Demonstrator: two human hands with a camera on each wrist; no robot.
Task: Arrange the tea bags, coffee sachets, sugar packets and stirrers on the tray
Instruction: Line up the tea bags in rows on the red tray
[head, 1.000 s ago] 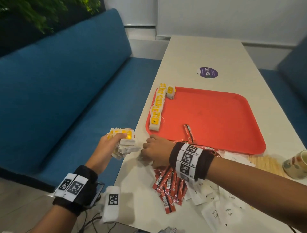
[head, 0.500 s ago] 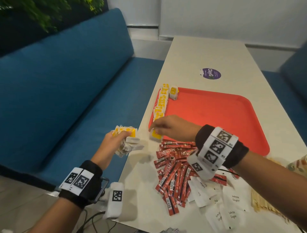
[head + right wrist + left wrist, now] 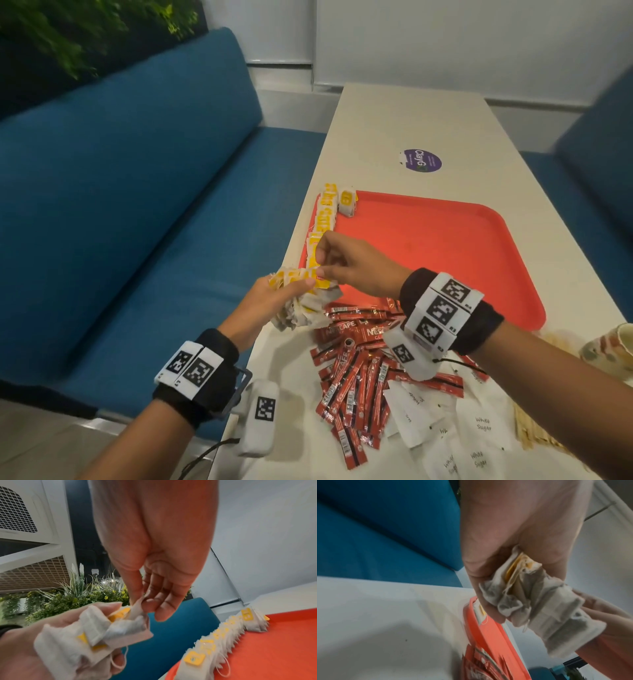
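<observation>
My left hand (image 3: 274, 301) grips a bunch of white tea bags (image 3: 305, 301) with yellow tags at the table's left edge, just off the near left corner of the red tray (image 3: 445, 246). My right hand (image 3: 346, 263) pinches the top corner of one tea bag (image 3: 137, 608) in that bunch between thumb and forefinger. A row of tea bags (image 3: 322, 219) stands along the tray's left rim. Red coffee sachets (image 3: 356, 377) lie heaped in front of the tray, white sugar packets (image 3: 472, 435) to their right, wooden stirrers (image 3: 531, 435) beyond those.
A patterned cup (image 3: 613, 346) stands at the right edge of the table. A purple sticker (image 3: 422, 160) lies beyond the tray. Blue benches (image 3: 137, 205) flank the white table (image 3: 411, 113) on both sides.
My right hand left the row on the tray's left rim and came back to the bunch, pinching one bag. My left hand rose toward the tray with the bunch.
</observation>
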